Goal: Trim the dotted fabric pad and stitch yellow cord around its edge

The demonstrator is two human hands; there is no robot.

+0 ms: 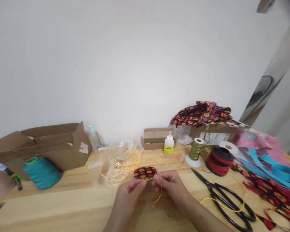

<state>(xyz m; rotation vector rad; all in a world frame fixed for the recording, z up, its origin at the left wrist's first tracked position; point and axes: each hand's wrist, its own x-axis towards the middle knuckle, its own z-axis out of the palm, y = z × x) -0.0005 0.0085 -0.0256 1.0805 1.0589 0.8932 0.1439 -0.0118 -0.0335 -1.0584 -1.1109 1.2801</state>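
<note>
A small rounded piece of black fabric with a red and orange pattern [145, 171] lies just beyond my fingertips. Yellow cord [150, 178] meets its near edge, where a small knot or loop seems to show. My left hand [130, 191] pinches the cord on the left of that spot, thumb against forefinger. On the other side, my right hand [171, 185] is closed on the same cord, and a loose end curls down below the fingers. A heap of yellow cord [128, 164] in clear plastic lies behind my left hand.
Black scissors [216, 187] lie right of my right hand. Behind stand a glue bottle [169, 146], an olive thread spool [196, 149] and a red-black roll [219, 162]. At left are a teal thread cone [41, 173], cardboard box [79, 145] and clear bottle [95, 140]. Patterned cloth [201, 114] is piled at the back right.
</note>
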